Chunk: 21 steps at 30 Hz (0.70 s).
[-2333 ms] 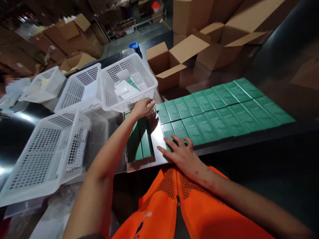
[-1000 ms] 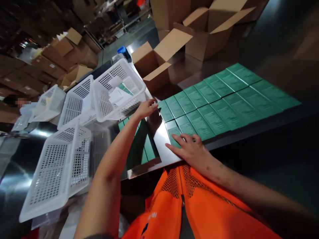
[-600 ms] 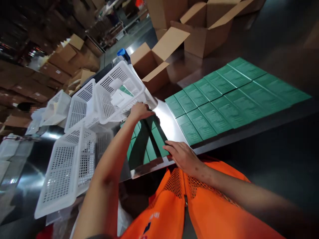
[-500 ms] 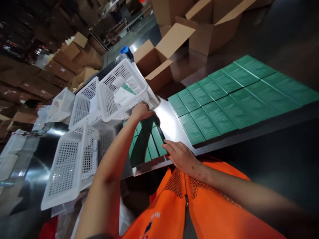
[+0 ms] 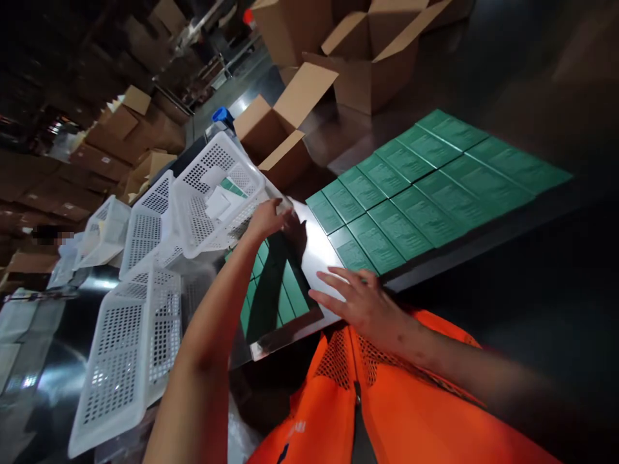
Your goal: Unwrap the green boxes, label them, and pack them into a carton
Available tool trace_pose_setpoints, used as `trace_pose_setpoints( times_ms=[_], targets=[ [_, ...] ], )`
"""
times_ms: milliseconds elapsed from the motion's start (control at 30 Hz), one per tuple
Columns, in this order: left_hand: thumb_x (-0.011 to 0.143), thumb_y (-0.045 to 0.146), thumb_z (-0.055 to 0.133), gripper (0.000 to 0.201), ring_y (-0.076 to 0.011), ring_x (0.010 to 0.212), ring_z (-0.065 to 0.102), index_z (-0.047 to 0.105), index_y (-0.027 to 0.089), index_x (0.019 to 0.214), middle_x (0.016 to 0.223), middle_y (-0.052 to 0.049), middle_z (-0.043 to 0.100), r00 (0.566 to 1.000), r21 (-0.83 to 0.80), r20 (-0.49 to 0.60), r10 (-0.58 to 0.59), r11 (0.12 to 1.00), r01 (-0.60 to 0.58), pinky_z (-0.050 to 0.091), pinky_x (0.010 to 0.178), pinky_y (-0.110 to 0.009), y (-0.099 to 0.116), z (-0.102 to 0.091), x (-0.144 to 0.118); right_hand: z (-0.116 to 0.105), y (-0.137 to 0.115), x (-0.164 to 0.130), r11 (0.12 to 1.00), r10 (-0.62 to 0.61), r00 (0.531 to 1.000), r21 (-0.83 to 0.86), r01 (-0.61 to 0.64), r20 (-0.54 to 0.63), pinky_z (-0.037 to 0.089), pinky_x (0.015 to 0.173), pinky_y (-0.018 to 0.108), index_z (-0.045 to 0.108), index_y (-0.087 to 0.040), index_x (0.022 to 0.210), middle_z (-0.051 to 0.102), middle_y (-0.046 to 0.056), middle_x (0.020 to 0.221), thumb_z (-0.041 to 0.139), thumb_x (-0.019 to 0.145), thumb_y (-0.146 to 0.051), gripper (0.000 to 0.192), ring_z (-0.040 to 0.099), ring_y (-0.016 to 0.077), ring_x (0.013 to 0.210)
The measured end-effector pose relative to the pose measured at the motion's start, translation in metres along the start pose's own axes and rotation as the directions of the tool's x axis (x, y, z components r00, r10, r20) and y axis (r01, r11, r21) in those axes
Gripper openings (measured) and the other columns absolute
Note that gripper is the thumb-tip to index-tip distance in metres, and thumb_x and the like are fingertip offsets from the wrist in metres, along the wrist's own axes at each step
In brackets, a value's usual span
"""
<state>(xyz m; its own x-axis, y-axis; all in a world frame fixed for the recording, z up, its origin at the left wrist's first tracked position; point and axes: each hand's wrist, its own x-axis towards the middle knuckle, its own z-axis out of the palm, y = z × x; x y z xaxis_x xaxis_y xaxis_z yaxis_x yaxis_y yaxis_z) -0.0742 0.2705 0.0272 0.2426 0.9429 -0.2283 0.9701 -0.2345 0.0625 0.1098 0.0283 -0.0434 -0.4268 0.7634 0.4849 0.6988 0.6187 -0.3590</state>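
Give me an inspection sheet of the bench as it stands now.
Surface: shiny metal table, reflecting the green boxes.
Job's things: green boxes lying flat in two rows; white basket holding green and white packs.
Clutter: more white baskets to the left, one upturned.
Hands: left hand at the white basket's near rim; right hand flat and open, fingertips by the nearest green box.
Cables: nothing seen.
Surroundings: open cardboard cartons behind; another person far left; orange vest below.

Warehouse packing station: stacked cardboard cartons point(image 5: 367, 58)
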Motion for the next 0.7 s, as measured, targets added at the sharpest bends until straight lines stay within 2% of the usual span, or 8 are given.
trace_pose_setpoints(
  times_ms=[67,133,233,300,400,567,633,700],
  targets=[
    [0.104,0.039,0.039,0.049,-0.0227,0.127,0.061,0.054,0.013,0.143,0.14,-0.014,0.063,0.999,-0.085,-0.009,0.038,0.996,-0.039,0.046,0.106,-0.031,0.017,0.006,0.011,-0.013,0.017,-0.01,0.988,0.041,0.999,-0.149,-0.045,-0.027,0.039,0.096,0.049,0.056,-0.035,0.136,0.055,0.006,0.147,0.053,0.089,-0.001,0.059,0.046,0.03,0.134],
    [0.105,0.039,0.034,0.048,-0.0183,0.123,0.063,0.055,0.017,0.142,0.138,-0.009,0.065,0.997,-0.147,0.004,0.079,0.986,-0.078,0.048,0.101,-0.026,0.034,0.013,0.023,-0.018,0.034,-0.016,0.966,0.066,0.998,-0.25,-0.066,-0.01,0.037,0.094,0.05,0.061,-0.037,0.132,0.058,0.005,0.145,0.055,0.087,0.0,0.058,0.049,0.0308,0.128],
    [0.1,0.04,0.048,0.044,-0.0194,0.12,0.065,0.062,0.019,0.136,0.133,-0.006,0.069,0.991,-0.168,0.005,0.131,0.977,-0.128,0.049,0.099,-0.025,0.054,0.02,0.034,-0.016,0.049,-0.018,0.951,0.05,0.999,-0.307,-0.045,0.008,0.038,0.09,0.048,0.066,-0.036,0.122,0.064,0.004,0.137,0.055,0.089,-0.004,0.046,0.055,0.0288,0.117],
    [0.094,0.039,0.058,0.043,-0.0223,0.118,0.066,0.066,0.019,0.131,0.129,-0.007,0.071,0.989,-0.143,-0.003,0.146,0.979,-0.145,0.049,0.098,-0.027,0.06,0.018,0.035,-0.013,0.048,-0.017,0.949,0.037,0.999,-0.313,-0.037,-0.006,0.039,0.088,0.047,0.067,-0.034,0.118,0.067,0.004,0.134,0.055,0.092,-0.007,0.039,0.058,0.0273,0.113],
    [0.089,0.04,0.065,0.04,-0.0264,0.112,0.068,0.072,0.018,0.122,0.118,-0.009,0.074,0.991,-0.068,0.009,0.135,0.989,-0.135,0.05,0.095,-0.03,0.054,0.005,0.03,-0.011,0.034,-0.014,0.972,0.053,0.998,-0.229,-0.061,-0.038,0.04,0.089,0.045,0.065,-0.029,0.121,0.065,0.007,0.137,0.051,0.095,-0.007,0.037,0.061,0.0253,0.116],
    [0.081,0.045,0.074,0.035,-0.0361,0.11,0.067,0.079,0.012,0.092,0.101,-0.016,0.076,0.996,0.094,0.078,0.041,0.994,-0.048,0.049,0.097,-0.04,0.019,-0.006,0.01,0.007,0.01,-0.004,0.983,0.122,0.992,0.137,-0.126,0.034,0.043,0.097,0.04,0.06,-0.023,0.129,0.061,0.01,0.142,0.052,0.093,-0.002,0.042,0.063,0.0213,0.118],
    [0.083,0.047,0.071,0.036,-0.0361,0.111,0.067,0.079,0.013,0.093,0.101,-0.017,0.076,0.995,0.122,0.095,-0.006,0.993,-0.005,0.049,0.097,-0.04,0.008,-0.001,0.002,0.018,0.005,0.001,0.968,0.117,0.99,0.213,-0.132,0.082,0.046,0.095,0.04,0.058,-0.021,0.132,0.06,0.011,0.142,0.061,0.092,-0.01,0.041,0.064,0.0239,0.113],
    [0.089,0.051,0.061,0.045,-0.0332,0.111,0.068,0.075,0.014,0.11,0.105,-0.016,0.076,0.995,0.118,0.086,-0.052,0.992,0.042,0.05,0.095,-0.037,0.001,0.006,-0.004,0.026,0.002,0.007,0.959,0.121,0.988,0.244,-0.142,0.1,0.048,0.094,0.042,0.059,-0.02,0.132,0.06,0.012,0.141,0.072,0.089,-0.026,0.045,0.064,0.0278,0.11]
  ],
)
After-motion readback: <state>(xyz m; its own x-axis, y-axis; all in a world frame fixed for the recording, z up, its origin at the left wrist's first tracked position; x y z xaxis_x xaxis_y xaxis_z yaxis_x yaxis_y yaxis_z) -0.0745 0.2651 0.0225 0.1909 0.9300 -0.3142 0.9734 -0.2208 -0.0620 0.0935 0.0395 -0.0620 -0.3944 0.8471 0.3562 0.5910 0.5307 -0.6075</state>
